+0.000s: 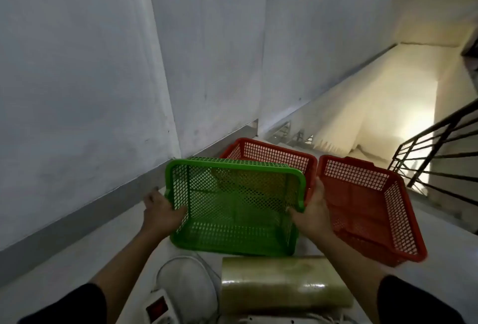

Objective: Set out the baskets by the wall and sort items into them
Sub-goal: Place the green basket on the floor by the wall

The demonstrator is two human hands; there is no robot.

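I find no readable text, label, brand or number anywhere. The baskets carry no markings I can make out.

The green basket hides the near wall of the red basket behind it. At the bottom edge of the frame, a white power strip and both sleeves are cut off.

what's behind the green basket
A red basket by the wall sits behind the green basket, which hides its near side and most of its inside.
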